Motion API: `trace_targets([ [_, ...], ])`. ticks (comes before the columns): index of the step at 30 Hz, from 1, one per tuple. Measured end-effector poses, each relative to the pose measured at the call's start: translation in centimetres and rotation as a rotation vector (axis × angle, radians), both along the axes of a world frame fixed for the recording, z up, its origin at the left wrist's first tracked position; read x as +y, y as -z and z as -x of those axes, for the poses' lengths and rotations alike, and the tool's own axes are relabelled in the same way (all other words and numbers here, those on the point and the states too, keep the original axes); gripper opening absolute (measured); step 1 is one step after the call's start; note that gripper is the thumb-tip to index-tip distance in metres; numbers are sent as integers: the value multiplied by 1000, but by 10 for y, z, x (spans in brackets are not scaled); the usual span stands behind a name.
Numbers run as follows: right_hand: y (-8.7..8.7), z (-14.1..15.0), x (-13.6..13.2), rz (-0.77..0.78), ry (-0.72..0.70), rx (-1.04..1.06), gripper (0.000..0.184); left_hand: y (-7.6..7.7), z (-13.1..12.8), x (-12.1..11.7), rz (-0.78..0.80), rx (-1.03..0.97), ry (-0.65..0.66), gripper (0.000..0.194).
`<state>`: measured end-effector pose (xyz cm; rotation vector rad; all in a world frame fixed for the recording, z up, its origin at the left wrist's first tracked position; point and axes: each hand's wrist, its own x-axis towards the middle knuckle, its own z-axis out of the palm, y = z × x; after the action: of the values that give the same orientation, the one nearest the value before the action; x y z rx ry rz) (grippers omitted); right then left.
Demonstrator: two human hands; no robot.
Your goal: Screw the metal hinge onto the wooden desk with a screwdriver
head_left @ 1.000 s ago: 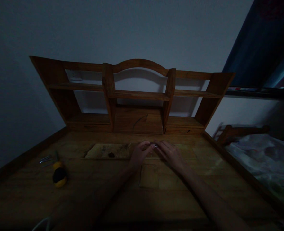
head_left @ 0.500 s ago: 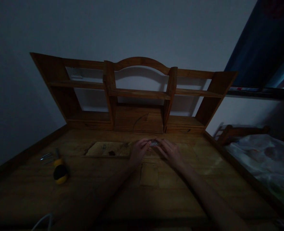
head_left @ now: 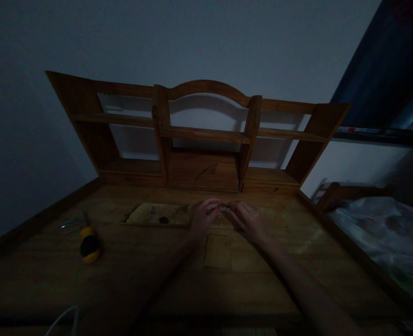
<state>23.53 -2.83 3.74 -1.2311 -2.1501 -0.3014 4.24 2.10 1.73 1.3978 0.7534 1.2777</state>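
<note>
In dim light, my left hand (head_left: 203,219) and my right hand (head_left: 250,220) meet fingertip to fingertip over the far middle of a wooden desk (head_left: 206,275). Between the fingertips sits a small shiny metal piece (head_left: 225,208), pinched by both hands; it is too small and dark to name. The fingers of both hands are curled and pressed together around it. The hands hover at the right end of a shallow rectangular recess (head_left: 159,214) in the desktop.
A wooden shelf unit (head_left: 201,135) stands along the desk's back edge against the wall. A yellow and black tool (head_left: 89,244) and several thin metal pieces (head_left: 70,223) lie at the left. A bed with a pale cover (head_left: 385,238) is on the right. A white cable (head_left: 62,322) shows bottom left.
The view has tilted slightly, so the desk and shelf sit a little lower and to the right. Both hands stay together on the small metal piece at almost the same spot.
</note>
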Motion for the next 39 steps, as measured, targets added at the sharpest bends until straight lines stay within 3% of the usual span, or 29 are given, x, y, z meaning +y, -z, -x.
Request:
trace_targets([
  [10, -2, -4, 0, -32, -58, 12, 28, 0, 2, 1, 36, -34, 15, 38],
  [16, -2, 0, -1, 13, -93, 161, 26, 1, 2, 1, -14, 32, 2, 37],
  [20, 4, 4, 7, 217, -93, 644, 20, 0, 0, -1, -56, 81, 4, 35],
  [22, 10, 6, 14, 366, -72, 907, 27, 1, -1, -1, -68, 100, 1, 35],
  [24, 17, 7, 21, 479, -74, 1028, 33, 1, -2, -1, -78, 116, -11, 34],
  [32, 20, -4, 30, 684, -109, 1249, 33, -5, 3, 2, -181, 172, -140, 27],
  [39, 20, 17, 17, 869, -162, 1161, 36, 2, 15, 23, -199, 185, -296, 29],
])
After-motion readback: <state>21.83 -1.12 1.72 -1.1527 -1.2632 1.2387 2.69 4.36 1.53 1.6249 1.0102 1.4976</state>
